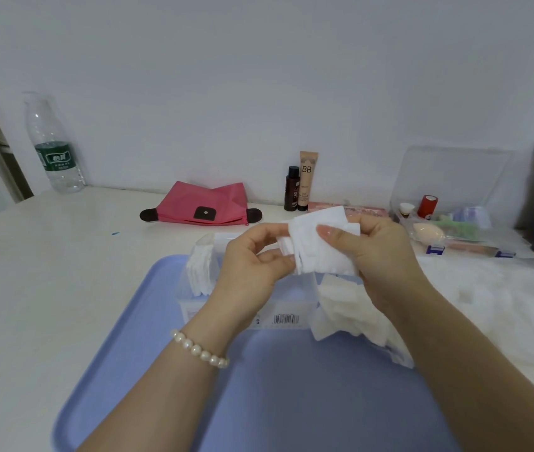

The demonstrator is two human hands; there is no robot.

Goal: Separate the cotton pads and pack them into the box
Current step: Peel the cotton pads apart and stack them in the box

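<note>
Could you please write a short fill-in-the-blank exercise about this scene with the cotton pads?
1. Both hands hold white ____ above the clear box.
2. The box stands on a ____ tray.
3. The left hand has a ____ bracelet at its wrist.

Missing words: cotton pads; blue; pearl

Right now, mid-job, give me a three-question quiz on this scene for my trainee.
1. True or false: both hands grip the cotton pads.
2. What does the clear box stand on? A) pink pouch B) blue tray C) bare table
3. Fill in: the bracelet of ____ beads sits on the left wrist.

Key
1. True: the left hand and right hand pinch the stack above the box.
2. B, the blue tray.
3. Pearl-like: the bracelet.
</note>
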